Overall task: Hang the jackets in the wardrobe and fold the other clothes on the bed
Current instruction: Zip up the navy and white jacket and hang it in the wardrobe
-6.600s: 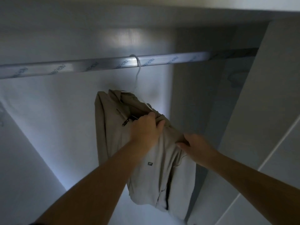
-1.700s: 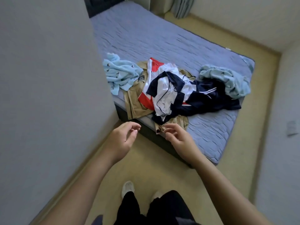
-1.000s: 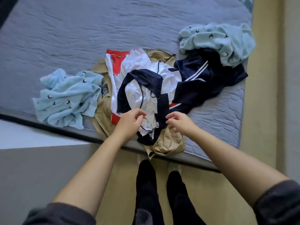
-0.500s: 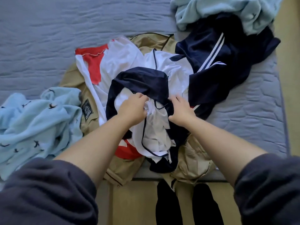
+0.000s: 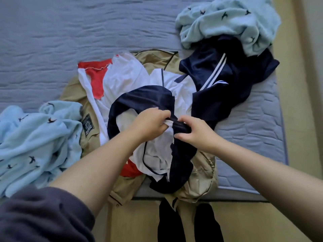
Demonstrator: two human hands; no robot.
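A white, navy and red jacket (image 5: 125,79) lies crumpled on top of the clothes pile at the near edge of the bed (image 5: 52,37). My left hand (image 5: 148,123) pinches its white and navy fabric near the collar. My right hand (image 5: 195,131) grips the navy edge right beside it. A tan jacket (image 5: 90,137) with a dark patch lies underneath. A navy garment with white stripes (image 5: 227,81) lies to the right.
A light blue garment with bird prints (image 5: 35,142) is bunched at the left, and a second one (image 5: 230,20) sits at the far right of the bed. Tan floor (image 5: 297,154) runs along the bed's right side. My dark-clothed legs (image 5: 188,224) stand against the bed edge.
I turned from the wardrobe, where the tan jacket hangs, and stepped to the bed. Both hands reached down onto the white and navy jacket and now grip its fabric close together.
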